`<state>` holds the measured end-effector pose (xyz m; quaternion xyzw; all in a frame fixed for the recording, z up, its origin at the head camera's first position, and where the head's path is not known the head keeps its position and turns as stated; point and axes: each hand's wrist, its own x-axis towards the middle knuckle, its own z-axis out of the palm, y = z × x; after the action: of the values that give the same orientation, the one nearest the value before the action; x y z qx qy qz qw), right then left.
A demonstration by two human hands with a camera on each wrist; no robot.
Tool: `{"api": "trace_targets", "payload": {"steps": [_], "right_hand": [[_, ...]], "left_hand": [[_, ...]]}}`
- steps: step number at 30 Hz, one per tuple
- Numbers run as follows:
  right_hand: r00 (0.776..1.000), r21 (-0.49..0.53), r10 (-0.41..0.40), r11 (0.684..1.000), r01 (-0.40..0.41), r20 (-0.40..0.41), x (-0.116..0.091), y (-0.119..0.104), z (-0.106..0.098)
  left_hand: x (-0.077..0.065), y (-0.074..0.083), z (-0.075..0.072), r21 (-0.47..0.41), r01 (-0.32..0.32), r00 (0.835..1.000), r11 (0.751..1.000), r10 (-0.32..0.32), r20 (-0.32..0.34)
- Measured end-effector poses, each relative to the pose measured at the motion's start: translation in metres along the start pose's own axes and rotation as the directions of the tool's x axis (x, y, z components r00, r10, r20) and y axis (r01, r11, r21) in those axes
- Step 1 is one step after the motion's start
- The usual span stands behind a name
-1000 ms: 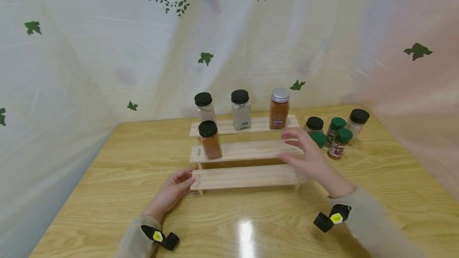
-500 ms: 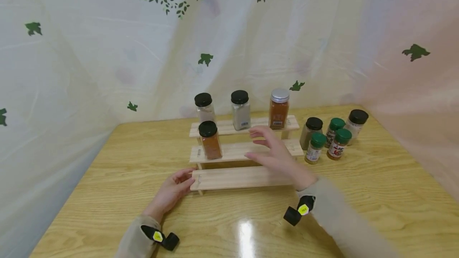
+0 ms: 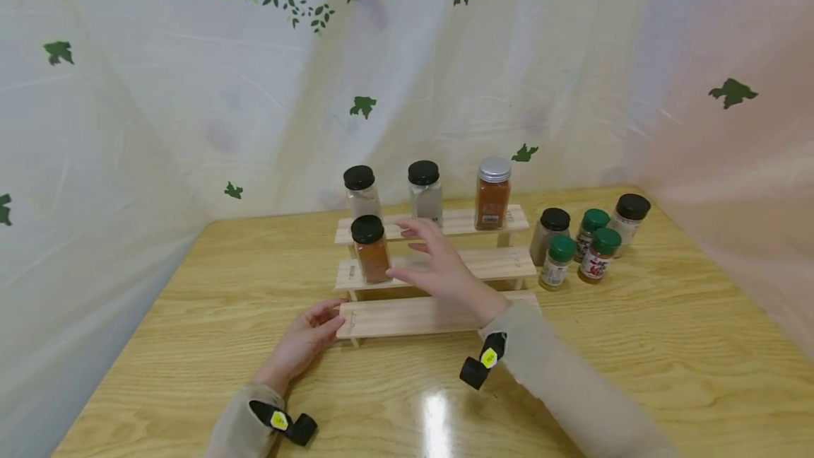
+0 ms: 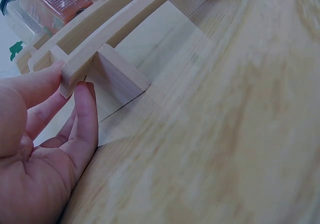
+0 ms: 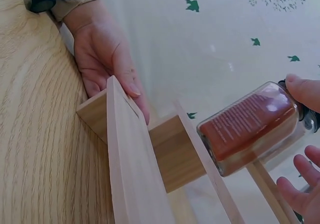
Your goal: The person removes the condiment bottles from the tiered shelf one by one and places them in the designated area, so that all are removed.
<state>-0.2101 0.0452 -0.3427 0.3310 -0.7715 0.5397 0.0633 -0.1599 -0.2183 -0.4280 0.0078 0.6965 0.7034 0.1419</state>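
Note:
A three-tier wooden spice rack (image 3: 439,315) stands on the table. My left hand (image 3: 307,339) pinches the left end of its lowest board, thumb above and a finger beneath, as the left wrist view shows. A square glass jar (image 3: 374,260) of orange-brown spice with a black lid stands at the left of the middle board. Just right of this jar, my right hand (image 3: 439,267) hovers with thumb and fingers spread and nothing between them. The right wrist view has its thumb (image 5: 306,91) right by the jar's lid.
Along the top board stand two black-lidded jars (image 3: 424,189) of pale contents and a silver-lidded orange jar (image 3: 492,196). Right of the rack, several green- and black-lidded spice jars (image 3: 596,256) cluster on the table (image 3: 210,302). A leaf-patterned curtain hangs behind.
My right hand has moved left across the rack, from near the jar cluster to beside the orange-brown jar. The left hand keeps its place on the rack.

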Motion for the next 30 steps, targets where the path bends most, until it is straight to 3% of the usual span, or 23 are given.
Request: {"api": "trace_targets", "payload": {"steps": [14, 23, 30], "right_hand": [[1.000, -0.014, 0.022, 1.000, -0.022, 0.015, 0.014, -0.003, 0.020], [0.999, -0.015, 0.037, 0.999, -0.037, -0.001, 0.015, 0.004, 0.027], [0.998, 0.023, 0.065, 0.998, -0.065, 0.000, 0.014, 0.005, 0.032]], "left_hand": [[0.000, -0.001, -0.002, -0.012, -0.035, 0.999, 0.999, 0.036, 0.038], [0.001, -0.003, -0.003, 0.020, -0.001, 1.000, 1.000, 0.001, 0.010], [0.001, -0.004, -0.003, -0.026, -0.033, 0.999, 0.999, 0.034, 0.038]]}}
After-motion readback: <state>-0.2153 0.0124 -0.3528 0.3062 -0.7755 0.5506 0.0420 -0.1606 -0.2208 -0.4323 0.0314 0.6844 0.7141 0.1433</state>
